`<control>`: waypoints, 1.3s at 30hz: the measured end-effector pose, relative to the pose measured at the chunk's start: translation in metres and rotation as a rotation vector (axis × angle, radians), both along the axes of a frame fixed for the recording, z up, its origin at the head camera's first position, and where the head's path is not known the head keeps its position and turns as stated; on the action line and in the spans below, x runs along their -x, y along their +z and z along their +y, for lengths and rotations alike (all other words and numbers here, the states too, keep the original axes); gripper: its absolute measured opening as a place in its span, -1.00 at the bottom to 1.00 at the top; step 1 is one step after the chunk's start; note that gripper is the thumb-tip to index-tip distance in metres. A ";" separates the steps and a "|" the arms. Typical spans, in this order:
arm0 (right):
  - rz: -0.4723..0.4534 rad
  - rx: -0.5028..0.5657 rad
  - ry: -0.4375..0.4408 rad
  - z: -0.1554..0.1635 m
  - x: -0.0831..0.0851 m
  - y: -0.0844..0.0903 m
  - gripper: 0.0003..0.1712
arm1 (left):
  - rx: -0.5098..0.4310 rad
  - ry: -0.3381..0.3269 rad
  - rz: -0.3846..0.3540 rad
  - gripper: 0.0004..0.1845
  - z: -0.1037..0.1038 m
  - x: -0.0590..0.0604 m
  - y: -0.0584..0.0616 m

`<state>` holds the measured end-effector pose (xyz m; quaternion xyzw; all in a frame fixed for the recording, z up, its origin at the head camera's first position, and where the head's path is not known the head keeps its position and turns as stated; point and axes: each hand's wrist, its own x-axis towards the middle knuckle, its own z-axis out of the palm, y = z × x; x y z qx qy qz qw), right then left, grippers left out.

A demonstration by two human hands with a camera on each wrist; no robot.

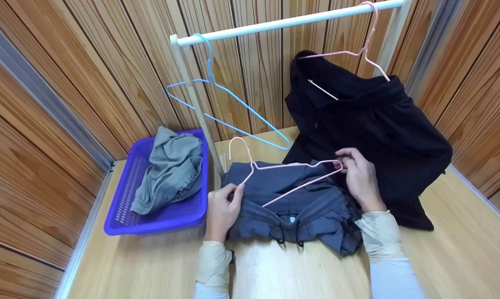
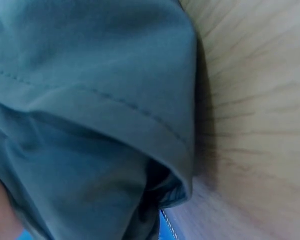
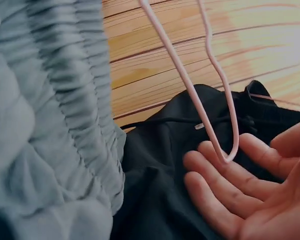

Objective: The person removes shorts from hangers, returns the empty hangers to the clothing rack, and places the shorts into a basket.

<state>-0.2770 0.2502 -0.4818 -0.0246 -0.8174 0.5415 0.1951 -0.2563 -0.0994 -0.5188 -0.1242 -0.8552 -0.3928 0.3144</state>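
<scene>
Head view shows the right hand (image 1: 360,176) pinching 1 end of a pink hanger (image 1: 283,172), which lies on grey-blue shorts (image 1: 291,203) between both hands. The left hand (image 1: 221,211) grips the shorts' waistband. Left of it sits a purple basket (image 1: 158,218) holding a grey garment (image 1: 171,170).

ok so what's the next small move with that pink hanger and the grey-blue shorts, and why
Probably slide the pink hanger's right end into the shorts' waistband. The right hand pinches that end above the fabric, the left hand grips the waistband edge, and the hanger lies on top of the shorts, not yet inside them.
</scene>
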 end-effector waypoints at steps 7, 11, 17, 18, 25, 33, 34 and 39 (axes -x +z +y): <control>0.301 -0.305 -0.017 -0.014 0.000 -0.003 -0.79 | -0.010 -0.042 -0.018 -0.73 -0.001 -0.001 0.000; 0.446 -0.418 0.052 -0.021 -0.001 -0.005 -0.85 | -0.017 -0.089 -0.027 -0.75 -0.001 -0.002 -0.002; 0.586 -0.547 0.084 -0.027 -0.002 -0.008 -0.88 | -0.019 -0.141 -0.045 -0.75 -0.003 -0.004 -0.002; 0.598 -0.564 0.085 -0.028 -0.002 -0.009 -0.86 | -0.021 -0.150 -0.053 -0.75 -0.003 -0.004 -0.002; 0.644 -0.654 0.073 -0.030 -0.005 -0.010 -0.65 | -0.024 -0.191 -0.037 -0.73 -0.002 -0.004 0.002; 0.730 -0.643 0.018 -0.033 -0.004 -0.009 -0.57 | -0.020 -0.193 -0.005 -0.74 -0.001 -0.005 0.005; 0.731 -0.640 0.015 -0.033 -0.004 -0.009 -0.56 | -0.019 -0.193 -0.003 -0.75 -0.001 -0.005 0.005; 0.748 -0.621 0.005 -0.034 -0.004 -0.008 -0.55 | -0.014 -0.199 0.008 -0.76 -0.001 -0.005 0.006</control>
